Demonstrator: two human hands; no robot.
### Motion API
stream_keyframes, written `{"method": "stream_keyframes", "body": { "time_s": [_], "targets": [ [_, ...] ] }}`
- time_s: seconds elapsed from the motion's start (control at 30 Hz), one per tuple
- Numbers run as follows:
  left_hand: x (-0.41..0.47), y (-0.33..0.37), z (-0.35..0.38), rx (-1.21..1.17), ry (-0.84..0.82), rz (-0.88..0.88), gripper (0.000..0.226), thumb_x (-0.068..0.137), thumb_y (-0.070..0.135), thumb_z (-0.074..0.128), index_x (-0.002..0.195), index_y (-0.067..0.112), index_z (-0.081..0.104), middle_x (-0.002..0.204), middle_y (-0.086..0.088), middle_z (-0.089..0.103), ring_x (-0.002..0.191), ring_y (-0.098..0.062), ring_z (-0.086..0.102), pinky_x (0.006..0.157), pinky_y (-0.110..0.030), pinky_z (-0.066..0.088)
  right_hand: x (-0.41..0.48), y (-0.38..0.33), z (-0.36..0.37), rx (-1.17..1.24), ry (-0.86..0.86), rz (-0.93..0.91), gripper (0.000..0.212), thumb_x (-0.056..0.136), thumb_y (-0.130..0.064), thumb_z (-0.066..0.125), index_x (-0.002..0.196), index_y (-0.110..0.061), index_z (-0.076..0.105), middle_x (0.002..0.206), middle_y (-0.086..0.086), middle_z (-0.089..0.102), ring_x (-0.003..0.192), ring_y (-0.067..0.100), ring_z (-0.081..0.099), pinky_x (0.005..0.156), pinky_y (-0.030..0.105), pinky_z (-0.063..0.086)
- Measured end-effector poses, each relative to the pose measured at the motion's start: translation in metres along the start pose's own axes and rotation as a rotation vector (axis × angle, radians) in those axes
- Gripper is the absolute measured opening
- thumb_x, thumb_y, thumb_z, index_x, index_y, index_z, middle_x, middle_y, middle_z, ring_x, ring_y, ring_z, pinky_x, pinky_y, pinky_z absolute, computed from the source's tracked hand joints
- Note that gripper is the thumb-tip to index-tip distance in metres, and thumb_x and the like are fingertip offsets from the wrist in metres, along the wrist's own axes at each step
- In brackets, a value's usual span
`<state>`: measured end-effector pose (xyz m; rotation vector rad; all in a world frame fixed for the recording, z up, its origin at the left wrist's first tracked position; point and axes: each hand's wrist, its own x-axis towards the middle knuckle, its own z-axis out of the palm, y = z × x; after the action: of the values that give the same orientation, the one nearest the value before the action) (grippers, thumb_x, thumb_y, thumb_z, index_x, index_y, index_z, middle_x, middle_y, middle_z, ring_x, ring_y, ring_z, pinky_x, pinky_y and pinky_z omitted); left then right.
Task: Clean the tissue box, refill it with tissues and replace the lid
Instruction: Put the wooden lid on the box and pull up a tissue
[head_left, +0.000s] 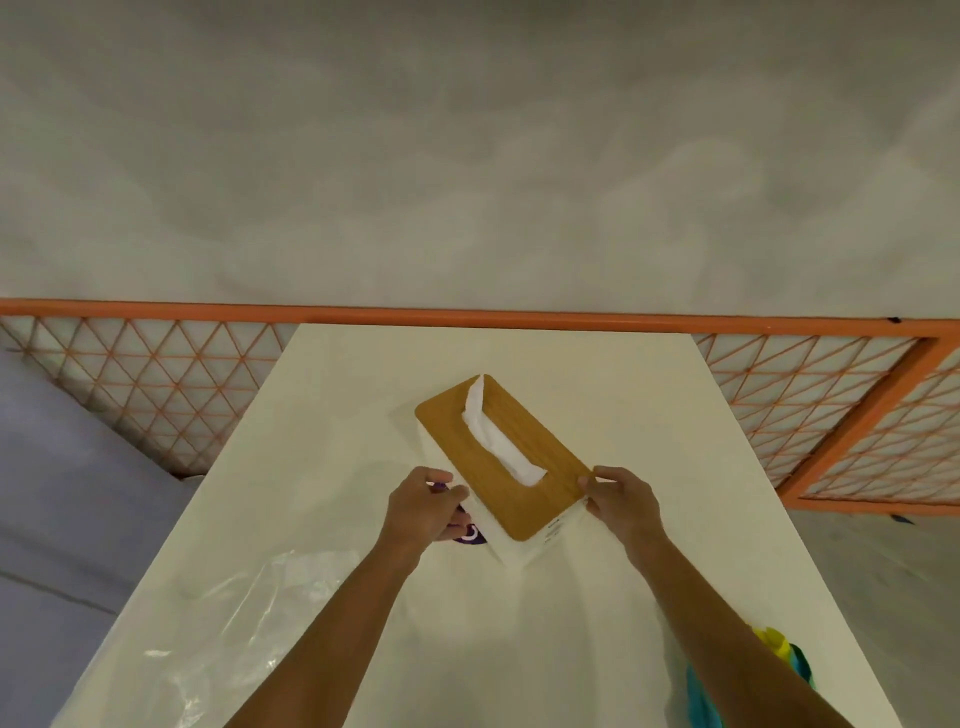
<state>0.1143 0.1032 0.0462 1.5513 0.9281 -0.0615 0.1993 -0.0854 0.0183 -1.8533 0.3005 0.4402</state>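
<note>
A white tissue box stands on the white table, turned diagonally. Its wooden lid sits on top, and white tissue pokes up through the long slot. My right hand pinches the lid's near right corner. At the box's near left side, my left hand is closed around a purple-and-white wrapper, partly hidden by the fingers.
Clear plastic film lies crumpled on the table's near left. A yellow and teal cloth shows behind my right forearm at the right edge. An orange lattice railing runs behind the table, with grey floor beyond.
</note>
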Motion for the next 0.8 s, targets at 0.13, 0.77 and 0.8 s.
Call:
{"method": "stream_keyframes", "body": {
  "time_s": [0.13, 0.77, 0.8],
  "targets": [
    [0.034, 0.024, -0.03, 0.183, 0.163, 0.2, 0.028, 0.087, 0.015, 0.063, 0.114, 0.008, 0.055, 0.111, -0.012, 0.062, 0.098, -0.027, 0.061, 0.088, -0.035, 0.051, 0.015, -0.018, 0.025, 0.091, 0.175, 0.021, 0.034, 0.086, -0.024, 0.065, 0.107, 0.003, 0.06, 0.094, 0.019, 0.066, 0.085, 0.035, 0.068, 0.085, 0.044, 0.055],
    [0.183, 0.037, -0.157, 0.183, 0.208, 0.174, 0.035, 0.097, 0.018, 0.046, 0.131, 0.011, 0.052, 0.126, -0.01, 0.057, 0.114, -0.028, 0.053, 0.104, -0.041, 0.042, 0.084, -0.091, 0.172, 0.033, -0.153, -0.126, 0.046, 0.093, -0.014, 0.052, 0.138, -0.014, 0.043, 0.139, 0.007, 0.05, 0.126, 0.028, 0.048, 0.107, 0.045, 0.039],
    [0.19, 0.035, -0.165, 0.112, 0.209, 0.167, 0.034, 0.097, 0.017, 0.047, 0.13, 0.012, 0.053, 0.126, -0.009, 0.058, 0.112, -0.026, 0.054, 0.105, -0.042, 0.042, 0.089, -0.097, 0.182, 0.014, -0.146, -0.135, 0.046, 0.094, -0.015, 0.052, 0.138, -0.013, 0.043, 0.139, 0.008, 0.049, 0.127, 0.029, 0.047, 0.108, 0.044, 0.039]
  ]
}}
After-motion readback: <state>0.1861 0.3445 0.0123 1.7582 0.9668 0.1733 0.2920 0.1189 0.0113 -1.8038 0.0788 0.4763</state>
